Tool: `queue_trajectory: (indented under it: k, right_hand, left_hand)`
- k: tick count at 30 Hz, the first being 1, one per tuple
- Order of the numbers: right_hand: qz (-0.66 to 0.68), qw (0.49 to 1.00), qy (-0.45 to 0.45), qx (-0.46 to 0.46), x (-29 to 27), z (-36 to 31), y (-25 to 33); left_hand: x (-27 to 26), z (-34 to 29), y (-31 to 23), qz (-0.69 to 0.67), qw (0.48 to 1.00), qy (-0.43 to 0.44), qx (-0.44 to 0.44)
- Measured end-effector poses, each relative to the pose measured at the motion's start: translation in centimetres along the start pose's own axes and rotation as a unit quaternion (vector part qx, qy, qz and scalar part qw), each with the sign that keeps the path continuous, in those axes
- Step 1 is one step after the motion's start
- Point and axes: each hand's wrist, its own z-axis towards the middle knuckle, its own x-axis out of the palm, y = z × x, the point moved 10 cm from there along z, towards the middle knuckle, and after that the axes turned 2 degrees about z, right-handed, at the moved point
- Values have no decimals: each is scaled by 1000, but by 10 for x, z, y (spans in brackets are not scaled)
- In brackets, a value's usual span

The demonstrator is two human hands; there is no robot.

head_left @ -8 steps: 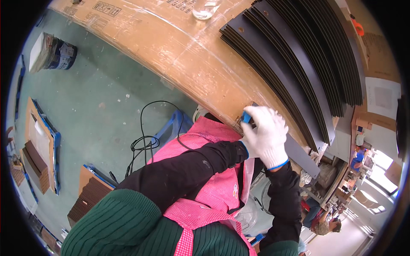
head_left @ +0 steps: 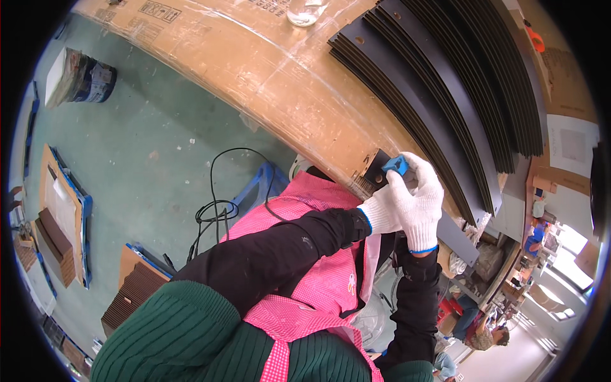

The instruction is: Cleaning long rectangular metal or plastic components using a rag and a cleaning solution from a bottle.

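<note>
Both my hands wear white knit gloves with blue cuffs. My right hand [head_left: 421,207] is closed, a small blue block [head_left: 396,165] pinched between its thumb and fingers. The block is just over the end of a dark flat strip [head_left: 379,167], near the table's front edge. That strip runs under my hands, and its other end [head_left: 459,240] sticks out to the right of them. My left hand [head_left: 380,213] is low beside the right one, against the strip. Its fingers are hidden behind the right hand, so its grip does not show.
Several stacks of curved dark strips [head_left: 414,83] lie on the cardboard-covered table [head_left: 254,70]. A clear jar [head_left: 304,13] stands at the far edge. A bucket [head_left: 95,83], a blue stool [head_left: 258,188] and a black cable [head_left: 213,204] are on the left. Another person [head_left: 487,334] sits far right.
My right hand has shifted slightly right and turned, showing more of the blue block. The strip's near end is now uncovered. My left hand has stayed almost in place.
</note>
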Motion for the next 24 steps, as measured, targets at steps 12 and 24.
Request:
queue_trajectory:
  k: [12,24]
  right_hand:
    - [-179,960,46,-211,39,-7,60]
    - [-148,966,42,-208,43,-6,58]
  left_hand:
    - [63,-25,73,-340,938,0,-65]
    - [38,-24,60,-460,881,-50,-96]
